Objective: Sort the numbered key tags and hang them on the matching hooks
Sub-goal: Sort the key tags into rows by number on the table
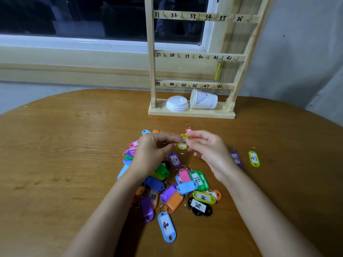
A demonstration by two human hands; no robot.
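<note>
Key tags [186, 187] lie heaped on the table [74, 164], many blank side up. The left hand [154, 147] and right hand [209, 151] both pinch one yellow tag [183, 143] over the heap, probably to read its number. Further right, tag 44 [236, 159] and tag 47 [254, 158] lie apart, seemingly pre-sorted for the rack [230, 103].

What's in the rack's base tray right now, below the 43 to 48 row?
A stack of white lids and a paper cup lying on its side, mouth toward the lids. The tray floor beneath them is covered.
</note>
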